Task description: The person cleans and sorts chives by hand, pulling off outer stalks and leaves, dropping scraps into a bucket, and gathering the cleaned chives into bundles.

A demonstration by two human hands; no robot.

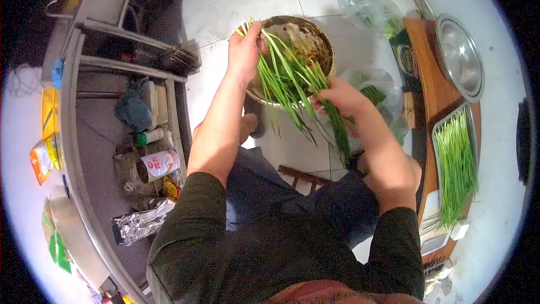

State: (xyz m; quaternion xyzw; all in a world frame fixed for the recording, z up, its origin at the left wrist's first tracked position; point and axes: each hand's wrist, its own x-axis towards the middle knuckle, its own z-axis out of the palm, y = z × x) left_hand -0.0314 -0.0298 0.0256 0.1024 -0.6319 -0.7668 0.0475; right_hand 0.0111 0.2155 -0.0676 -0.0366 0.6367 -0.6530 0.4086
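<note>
My left hand (244, 53) is closed around the pale ends of several long garlic chives (279, 67), whose green leaves fan down and to the right. Another bunch of garlic chives (336, 128) hangs from my closed right hand (341, 98), its dark leaf tips pointing at the floor. Both hands are over a round bucket (333, 59) with a dirt-stained inside. Some greens and a small red bit show within it, partly hidden by the leaves.
At right, a metal tray (474, 129) of neatly laid chives (454, 163) and a steel basin (461, 59) rest near a wooden board (422, 62). Plastic bags of greens (371, 8) lie beyond the bucket. A metal shelf (84, 135) with a can (160, 165) stands left.
</note>
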